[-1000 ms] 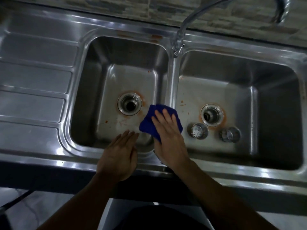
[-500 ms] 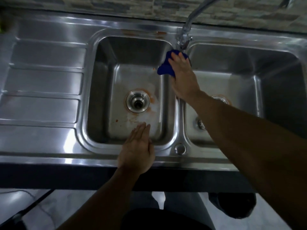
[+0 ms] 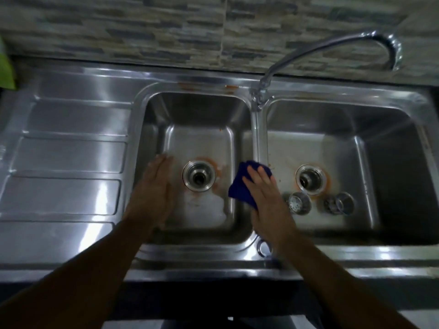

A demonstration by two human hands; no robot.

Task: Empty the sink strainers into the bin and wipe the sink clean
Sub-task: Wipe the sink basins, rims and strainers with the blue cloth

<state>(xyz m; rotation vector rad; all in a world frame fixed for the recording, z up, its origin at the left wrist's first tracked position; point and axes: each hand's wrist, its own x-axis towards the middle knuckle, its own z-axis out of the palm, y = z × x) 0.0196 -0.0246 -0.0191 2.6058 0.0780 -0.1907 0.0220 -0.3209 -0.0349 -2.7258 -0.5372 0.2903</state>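
A stainless double sink fills the worktop below a stone-patterned wall, its ribbed drainer to the left and a swan-neck tap rising from the back of the divider between the bowls. Both drains stand open: the left bowl's drain and the right bowl's drain are each ringed with orange staining, which suggests the wiping stage is under way and far from finished.

The person leans over the front edge. The left hand lies flat and empty against the near-left wall of the left bowl, fingers straight, apparently as a brace while the other arm scrubs. The right hand presses a folded blue cloth onto the divider ridge, fingers spread over it to bear down rather than pinch; the cloth hangs partly over the left bowl's side.

The two strainer baskets, one just right of that hand and the other further right, lie on the right bowl's floor in front of its drain, likely parked there so the drain rims can be wiped. Whether they are emptied cannot be told.
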